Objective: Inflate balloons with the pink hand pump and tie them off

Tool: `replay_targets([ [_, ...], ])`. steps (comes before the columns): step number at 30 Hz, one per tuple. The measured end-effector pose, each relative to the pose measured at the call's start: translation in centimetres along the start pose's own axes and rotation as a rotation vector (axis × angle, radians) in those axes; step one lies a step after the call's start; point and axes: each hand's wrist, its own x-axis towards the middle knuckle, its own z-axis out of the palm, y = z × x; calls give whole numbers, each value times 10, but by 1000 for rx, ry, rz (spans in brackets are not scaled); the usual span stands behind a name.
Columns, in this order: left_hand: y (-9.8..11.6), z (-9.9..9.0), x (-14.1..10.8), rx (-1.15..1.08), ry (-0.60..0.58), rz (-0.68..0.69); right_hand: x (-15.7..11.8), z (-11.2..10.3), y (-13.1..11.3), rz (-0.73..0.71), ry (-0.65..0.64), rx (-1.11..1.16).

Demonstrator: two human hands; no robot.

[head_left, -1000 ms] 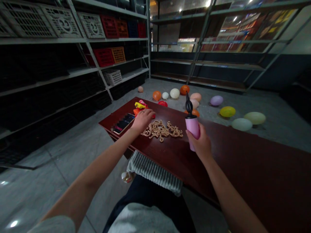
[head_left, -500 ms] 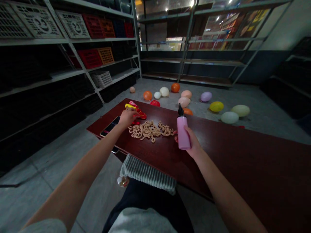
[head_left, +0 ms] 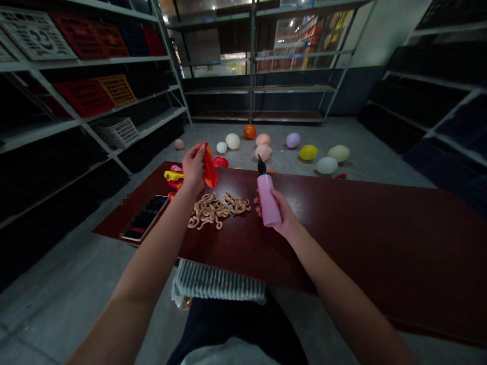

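Pinched in my left hand (head_left: 195,170) is a limp orange-red balloon (head_left: 211,170), raised above the table (head_left: 342,228) and hanging down from the fingers. My right hand (head_left: 281,213) is wrapped round a pink balloon pump (head_left: 269,200) with a black nozzle pointing up. Between my hands lies a heap of tan, curled balloons (head_left: 213,209), thin and uninflated. Yellow, pink and red flat balloons (head_left: 174,176) lie left of my left hand, partly hidden behind it.
A tablet or phone (head_left: 146,218) lies at the table's left end. Inflated balloons (head_left: 292,140) in several colours rest on the floor beyond the table. Metal shelves (head_left: 91,119) with plastic crates (head_left: 116,90) stand left; more racks stand behind and right. A ribbed grey-green cloth (head_left: 220,284) covers my lap.
My left hand has lifted an orange-red balloon from the pile of flat balloons. The view has turned right. My right hand still grips the pump.
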Motion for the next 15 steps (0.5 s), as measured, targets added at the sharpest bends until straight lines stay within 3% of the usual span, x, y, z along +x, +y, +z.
replay_targets([
  [3,-23,29,-16,-95,-43,-57,1,-4,-4,-40,-1,11],
  [5,-41,39,-31,-180,-88,-119,1,-7,-7,-79,15,18],
  [10,-79,36,-67,-118,-293,-400,2,-15,-19,-120,113,59],
  [15,-81,34,-81,-3,-459,-549,5,-18,-20,7,117,82],
])
